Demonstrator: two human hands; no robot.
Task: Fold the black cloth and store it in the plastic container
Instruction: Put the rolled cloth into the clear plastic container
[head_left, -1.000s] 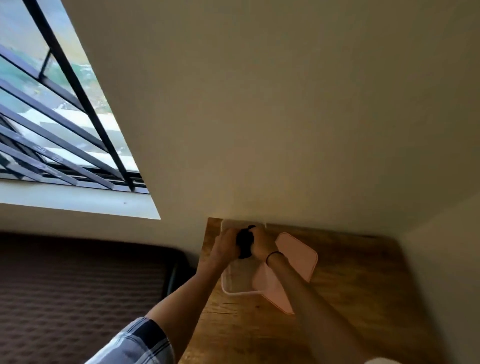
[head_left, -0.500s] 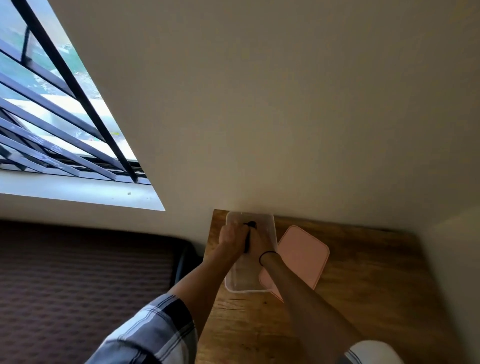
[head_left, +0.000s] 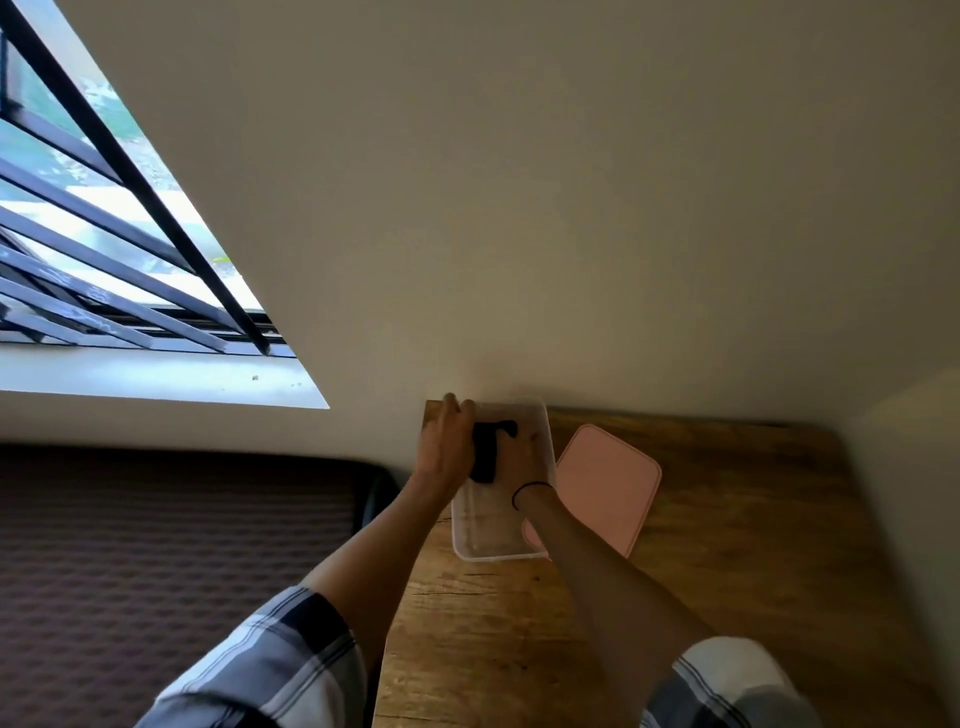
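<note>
The black cloth (head_left: 487, 448) is a small folded bundle down inside the clear plastic container (head_left: 488, 555), at its far end near the wall. My left hand (head_left: 445, 448) is on the cloth's left side, by the container's left wall, with its fingertips reaching toward the far corner. My right hand (head_left: 521, 458) is inside the container on the cloth's right side, partly blurred behind the plastic. Both hands press the cloth between them. The container stands on the wooden table (head_left: 727, 545).
A pink lid (head_left: 608, 480) lies on the table, tucked partly under the container's right side. A cream wall rises right behind the table. To the left are a dark quilted surface (head_left: 171, 561) and a barred window (head_left: 104, 260). A side wall bounds the table on the right.
The cloth has gone from above the container down into its far end, with both hands still on it. The camera has tilted down a little.
</note>
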